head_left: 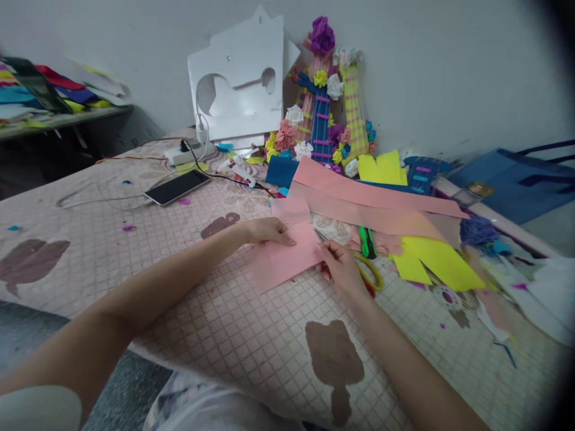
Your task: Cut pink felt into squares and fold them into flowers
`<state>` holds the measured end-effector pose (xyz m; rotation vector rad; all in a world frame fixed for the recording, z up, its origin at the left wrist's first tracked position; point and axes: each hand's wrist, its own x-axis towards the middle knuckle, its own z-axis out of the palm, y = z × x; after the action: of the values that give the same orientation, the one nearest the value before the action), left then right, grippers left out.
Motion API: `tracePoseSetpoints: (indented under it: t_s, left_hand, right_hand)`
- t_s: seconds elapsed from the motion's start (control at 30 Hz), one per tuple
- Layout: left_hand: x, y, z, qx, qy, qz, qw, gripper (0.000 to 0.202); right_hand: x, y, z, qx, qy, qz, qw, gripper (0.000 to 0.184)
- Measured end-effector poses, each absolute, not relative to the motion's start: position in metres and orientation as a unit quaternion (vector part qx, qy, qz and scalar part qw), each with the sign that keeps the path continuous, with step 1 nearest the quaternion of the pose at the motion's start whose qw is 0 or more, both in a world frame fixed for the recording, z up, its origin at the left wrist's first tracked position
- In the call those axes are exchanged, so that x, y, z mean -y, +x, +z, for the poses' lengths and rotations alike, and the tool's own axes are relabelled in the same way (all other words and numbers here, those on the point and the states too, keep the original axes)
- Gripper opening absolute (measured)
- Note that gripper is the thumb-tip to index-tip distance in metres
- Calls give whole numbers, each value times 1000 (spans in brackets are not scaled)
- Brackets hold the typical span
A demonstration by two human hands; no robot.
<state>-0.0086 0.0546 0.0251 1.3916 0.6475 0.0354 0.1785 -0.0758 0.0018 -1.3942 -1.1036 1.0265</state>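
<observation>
A sheet of pink paper (pixel 287 257) is held low over the tablecloth, its left part paler and single-layered. My left hand (pixel 269 230) grips its upper left side, thumb on top and the other fingers partly hidden. At the right edge, my right hand (pixel 339 263) pinches the paper between thumb and fingers. Scissors with yellow and red handles (pixel 372 275) lie just right of that hand, partly covered by it. Behind the sheet rest a small pink piece (pixel 290 209) and long pink paper strips (pixel 377 197). A green cutter (pixel 367 242) is close by.
Yellow paper (pixel 438 260) and scraps lie to the right, near a blue bag (pixel 516 182). Decorated paper guitars (pixel 321 114) lean on the wall beside white cut-out board (pixel 238 78). A phone (pixel 177 187), glue gun (pixel 241 172) and power strip (pixel 191 152) with cables occupy the left.
</observation>
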Motion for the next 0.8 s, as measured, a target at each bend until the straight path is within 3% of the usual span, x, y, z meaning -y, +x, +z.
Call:
tracePoseSetpoints:
  t_s: [0.67, 0.8]
  left_hand:
    - [-55, -10, 21, -306, 626, -7, 717, 39]
    - [-55, -10, 19, -304, 619, -2, 725, 37]
  right_hand:
    - [77, 185, -5, 490, -595, 422, 478, 27]
    - [78, 184, -2, 527, -625, 353, 455, 24]
